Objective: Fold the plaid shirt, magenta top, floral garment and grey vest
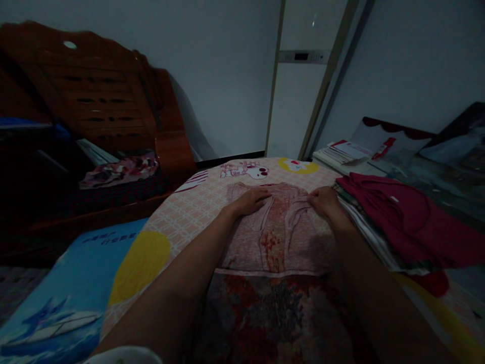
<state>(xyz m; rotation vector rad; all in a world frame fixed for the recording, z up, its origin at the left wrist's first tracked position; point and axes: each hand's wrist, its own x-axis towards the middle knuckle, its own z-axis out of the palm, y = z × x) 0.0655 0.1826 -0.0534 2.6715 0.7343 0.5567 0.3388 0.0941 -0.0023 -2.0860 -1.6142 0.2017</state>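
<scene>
A heathered pink garment (242, 247) lies spread in front of me, with short sleeves folded in over its front and a reddish-brown print down the middle. My left hand (252, 201) rests flat on its upper left part, fingers stretched out. At the upper right, my right hand (324, 199) pinches the folded sleeve edge between thumb and fingers. Below a pale band, dark red-and-grey patterned fabric (280, 313) runs toward me; I cannot tell whether it belongs to the same garment. Everything lies on a round-edged surface under a pink printed cloth (197, 215).
Folded clothes with a magenta garment (401, 212) on top are stacked at the right. Behind them are papers (343, 151) and a red-and-white tube (383, 148). A wooden bench (174, 141) stands at left, near a blue printed box (76, 283). A tall white cabinet unit (293, 106) stands behind.
</scene>
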